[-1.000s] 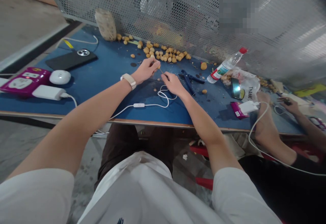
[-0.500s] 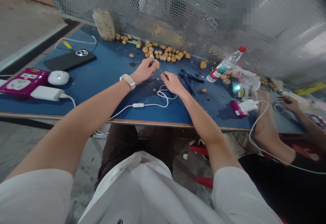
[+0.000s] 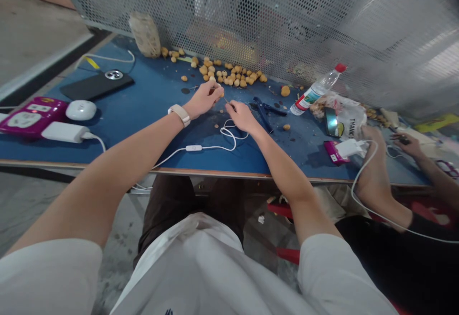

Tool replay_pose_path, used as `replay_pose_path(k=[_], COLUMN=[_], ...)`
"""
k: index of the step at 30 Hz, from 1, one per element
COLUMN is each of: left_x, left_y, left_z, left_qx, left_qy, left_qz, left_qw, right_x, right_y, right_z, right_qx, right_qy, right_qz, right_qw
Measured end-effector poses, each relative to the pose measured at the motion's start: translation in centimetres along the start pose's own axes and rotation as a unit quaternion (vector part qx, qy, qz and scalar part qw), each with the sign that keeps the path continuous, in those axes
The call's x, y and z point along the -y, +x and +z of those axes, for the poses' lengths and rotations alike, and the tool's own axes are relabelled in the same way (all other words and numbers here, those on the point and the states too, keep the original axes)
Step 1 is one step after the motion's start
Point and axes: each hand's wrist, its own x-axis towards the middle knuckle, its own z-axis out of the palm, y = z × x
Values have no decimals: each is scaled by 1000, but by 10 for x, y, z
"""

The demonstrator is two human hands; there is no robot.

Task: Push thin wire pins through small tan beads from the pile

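My left hand point(image 3: 205, 98) is closed in a pinch over the blue table point(image 3: 150, 109), its fingertips on a small tan bead. A thin pin or thread runs from it to my right hand point(image 3: 241, 115), which is also pinched shut on that thin piece. A pale watch point(image 3: 180, 114) sits on my left wrist. Several tan beads point(image 3: 229, 75) lie scattered just beyond my hands. Blue-handled pliers point(image 3: 266, 110) rest to the right of my right hand.
A white earphone cable point(image 3: 211, 145) loops below my hands. At left lie a phone point(image 3: 96, 84), a white case point(image 3: 81, 110), a charger point(image 3: 64, 132) and a pink power strip point(image 3: 28, 116). A bottle point(image 3: 315, 90) and bag point(image 3: 344, 119) lie right, near another person's arm point(image 3: 376, 171). Perforated metal mesh point(image 3: 287, 23) backs the table.
Both hands stay pinched together in almost the same spot; only the view has shifted slightly.
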Motion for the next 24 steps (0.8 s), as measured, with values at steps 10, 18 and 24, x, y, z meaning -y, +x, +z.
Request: replay_pose_path(k=[10,18,24], left_x=[-1,5,2], left_y=[-1,2,0], left_z=[0,1,1], left_qx=[-2,-9,-10], left_qy=[-12,-3,2], left_qz=[-6,-4,-20], left_qw=[1000,1000,1000], right_x=[0,4,2], right_y=[0,-2,0], right_z=[1,-4,-3], right_qx=[2,17,7], right_qy=[-4,-3,-12], right_qz=[3,-4,-2], right_qw=[1000,1000,1000])
